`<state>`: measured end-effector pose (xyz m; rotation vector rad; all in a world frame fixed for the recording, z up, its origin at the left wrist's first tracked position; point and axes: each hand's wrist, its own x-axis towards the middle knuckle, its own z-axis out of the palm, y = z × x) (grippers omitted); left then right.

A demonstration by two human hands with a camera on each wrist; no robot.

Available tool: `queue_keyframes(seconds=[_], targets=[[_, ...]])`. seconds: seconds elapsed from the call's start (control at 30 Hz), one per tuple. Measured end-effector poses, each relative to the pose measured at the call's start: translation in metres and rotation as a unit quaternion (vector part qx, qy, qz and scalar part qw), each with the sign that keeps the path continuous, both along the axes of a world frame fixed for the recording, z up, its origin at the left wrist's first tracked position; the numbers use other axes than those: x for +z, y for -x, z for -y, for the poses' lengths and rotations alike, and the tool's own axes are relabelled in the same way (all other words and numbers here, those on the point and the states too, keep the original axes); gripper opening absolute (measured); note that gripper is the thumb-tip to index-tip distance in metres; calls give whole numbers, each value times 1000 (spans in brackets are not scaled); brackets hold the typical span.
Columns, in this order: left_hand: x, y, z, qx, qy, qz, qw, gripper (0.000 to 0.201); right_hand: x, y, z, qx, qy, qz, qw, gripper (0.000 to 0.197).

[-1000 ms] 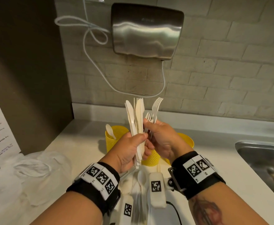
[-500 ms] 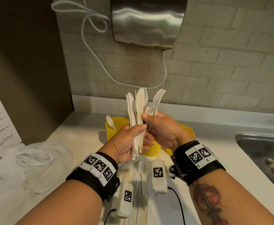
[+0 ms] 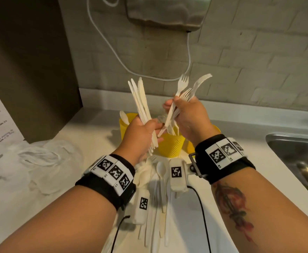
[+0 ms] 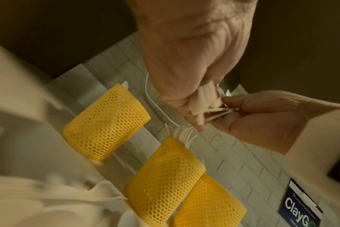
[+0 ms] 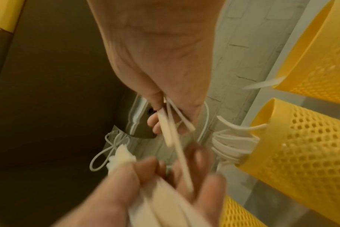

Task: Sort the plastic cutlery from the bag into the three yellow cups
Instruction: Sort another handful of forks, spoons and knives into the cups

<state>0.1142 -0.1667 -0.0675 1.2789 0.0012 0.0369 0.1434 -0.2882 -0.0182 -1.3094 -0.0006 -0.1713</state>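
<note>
My left hand (image 3: 146,128) grips a bundle of white plastic knives (image 3: 139,99) held upright above the counter. To its right, my right hand (image 3: 184,114) holds several white forks (image 3: 183,88), their tines up and their handles slanting down toward the left hand. Three yellow mesh cups stand below the hands: the left cup (image 3: 125,123) has a spoon in it, the middle cup (image 3: 170,145) holds forks, and the right cup (image 3: 190,143) is mostly hidden behind my right wrist. In the left wrist view the same cups (image 4: 107,122) (image 4: 163,179) (image 4: 206,204) show side by side.
Loose white cutlery (image 3: 161,179) lies on the counter between my forearms. A crumpled clear plastic bag (image 3: 31,161) lies at the left. A steel sink (image 3: 295,157) is at the right. A hand dryer (image 3: 167,11) and its white cord (image 3: 113,48) hang on the brick wall.
The single bundle has been split: my right hand has drawn the forks away to the right, and the knives stay in my left hand. The head camera has tilted downward.
</note>
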Motion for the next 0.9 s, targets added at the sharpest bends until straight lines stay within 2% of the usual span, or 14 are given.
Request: queue_keyframes(seconds=[0.1,0.17,0.37,0.47,0.53,0.57,0.63,0.73,0.87,0.9], targets=[[-9,-1,-8,12,-8,-14,1000,5,7,-14,14,-44,-42,55,997,12],[-14,2,-11,1,-18,-13,1000,5,7,-19,22,-64,-20,75,995,15],[-25,7,-13,-36,-35,-31,998,10,-23,-25,27,-123,184,116,968,37],[-27,8,-14,-41,-44,-37,997,10,-38,-24,25,-110,281,93,949,27],[-27,8,-13,-42,-40,-37,998,10,-51,-22,22,-104,366,58,923,18],[-27,8,-13,-43,-37,-39,998,11,-57,-21,22,-109,386,43,915,21],[-26,8,-13,-50,-27,-41,998,12,-63,-20,21,-105,378,28,919,32],[-25,9,-15,-68,-2,-43,997,11,-65,-18,23,-95,390,23,916,61],[-23,13,-17,-104,22,-41,993,11,-61,-11,27,-70,485,31,871,85],[-22,14,-17,-111,24,-41,993,11,-58,-7,28,-65,488,42,869,88]])
